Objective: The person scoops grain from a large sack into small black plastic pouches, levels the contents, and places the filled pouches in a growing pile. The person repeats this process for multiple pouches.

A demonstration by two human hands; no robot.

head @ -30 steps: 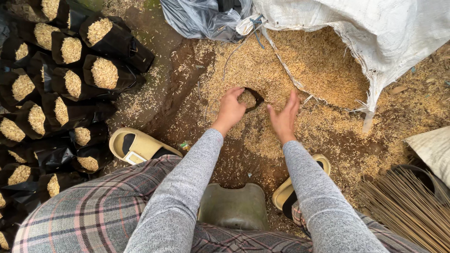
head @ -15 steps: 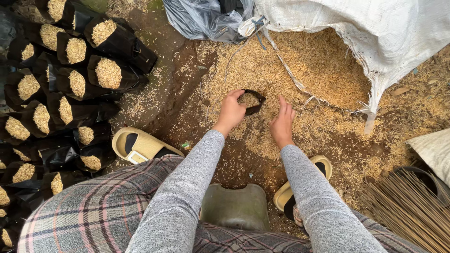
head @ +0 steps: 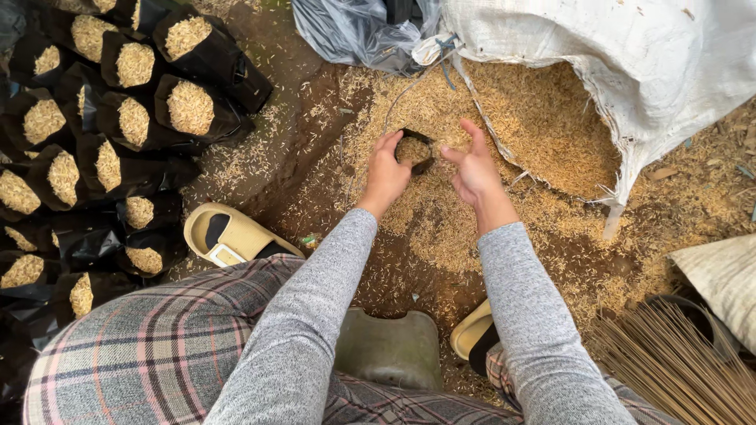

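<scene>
My left hand [head: 386,169] grips the rim of a small black plastic bag [head: 414,151] that stands in a heap of tan husks [head: 504,134]. The bag's mouth is open and husks show inside it. My right hand [head: 471,165] is cupped just to the right of the bag, palm toward it, fingers curved with some husks in it. The heap spills from a large white woven sack [head: 630,63] lying open at the upper right. Both arms wear grey sleeves.
Several filled black bags [head: 118,118] stand packed together on the left. A grey plastic sheet [head: 362,31] lies at the top. I sit on a low green stool [head: 390,346], feet in pale yellow sandals [head: 228,236]. A bundle of thin sticks [head: 677,370] lies lower right.
My right hand has lifted off the heap and moved up toward the bag's mouth. The left hand keeps its hold on the bag.
</scene>
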